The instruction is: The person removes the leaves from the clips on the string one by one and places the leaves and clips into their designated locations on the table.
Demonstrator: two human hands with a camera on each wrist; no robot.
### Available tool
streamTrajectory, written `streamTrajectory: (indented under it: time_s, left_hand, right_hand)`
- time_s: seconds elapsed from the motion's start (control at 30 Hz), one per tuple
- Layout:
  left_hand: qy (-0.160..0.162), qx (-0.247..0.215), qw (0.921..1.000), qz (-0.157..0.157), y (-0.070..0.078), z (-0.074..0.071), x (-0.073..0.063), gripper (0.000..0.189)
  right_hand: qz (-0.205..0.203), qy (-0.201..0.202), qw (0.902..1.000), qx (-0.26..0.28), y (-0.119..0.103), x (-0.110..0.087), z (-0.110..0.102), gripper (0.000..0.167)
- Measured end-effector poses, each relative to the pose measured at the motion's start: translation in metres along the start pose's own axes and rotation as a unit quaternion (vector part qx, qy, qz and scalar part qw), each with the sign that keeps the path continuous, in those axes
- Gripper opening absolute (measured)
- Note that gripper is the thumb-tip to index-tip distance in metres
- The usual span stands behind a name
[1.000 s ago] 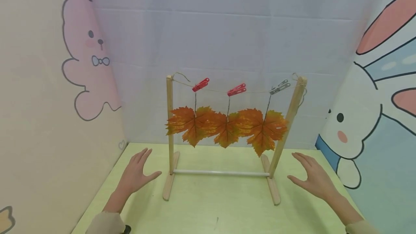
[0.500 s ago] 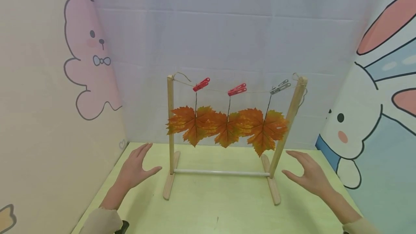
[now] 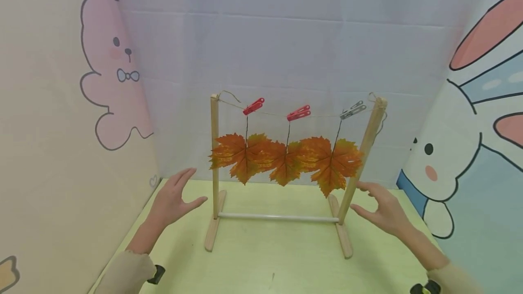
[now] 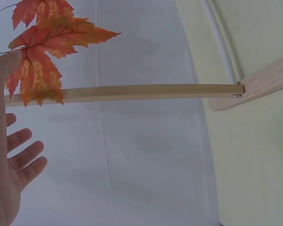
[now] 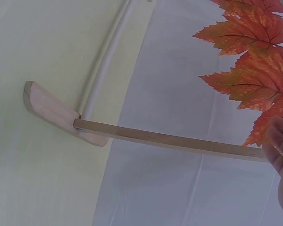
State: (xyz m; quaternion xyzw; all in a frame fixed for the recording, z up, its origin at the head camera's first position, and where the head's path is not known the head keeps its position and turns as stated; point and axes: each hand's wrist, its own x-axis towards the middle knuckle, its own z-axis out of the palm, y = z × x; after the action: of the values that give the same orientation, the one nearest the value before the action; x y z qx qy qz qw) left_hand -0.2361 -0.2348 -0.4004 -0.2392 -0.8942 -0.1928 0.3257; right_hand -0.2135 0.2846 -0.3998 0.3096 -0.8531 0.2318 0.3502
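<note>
A wooden stand with two posts and a white crossbar [image 3: 278, 217] stands on the table, a string [image 3: 269, 114] tied between the post tops. From the string hang three orange maple leaves [image 3: 331, 164], held by two red clothespins [image 3: 298, 113] and one grey clothespin [image 3: 353, 110]. My left hand [image 3: 171, 201] is raised left of the left post [image 3: 214, 158], thumb and fingers spread, holding nothing. On the other side, my right hand [image 3: 386, 210] has its fingertips right at the right post [image 3: 363, 158], thumb spread from the fingers.
The pale green table [image 3: 245, 267] meets a white cloth backdrop [image 3: 278, 49] behind the stand. Side panels carry a pink rabbit drawing [image 3: 106, 80] on the left and a white rabbit drawing [image 3: 445, 158] on the right. Wooden feet [image 3: 344, 239] stick out toward the front.
My right hand has moved left and slightly up to the right post. My left hand has risen a little and moved slightly toward the left post. Leaves and clothespins hang as before.
</note>
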Motion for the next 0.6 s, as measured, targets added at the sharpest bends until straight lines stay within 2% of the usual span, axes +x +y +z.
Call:
streamTrajectory:
  time_s: [0.27, 0.43, 0.6]
  left_hand:
    - [0.016, 0.004, 0.9996, 0.021, 0.006, 0.000, 0.021, 0.074]
    - [0.022, -0.008, 0.9991, 0.034, 0.013, -0.002, 0.035, 0.068]
    - [0.033, -0.027, 0.9982, 0.043, 0.019, -0.002, 0.045, 0.061]
  right_hand:
    - [-0.018, -0.004, 0.9996, 0.022, -0.002, 0.017, -0.002, 0.054]
    - [-0.028, -0.005, 0.9991, 0.030, -0.007, 0.027, -0.002, 0.058]
    - [-0.038, -0.002, 0.9986, 0.037, -0.010, 0.032, -0.001, 0.052]
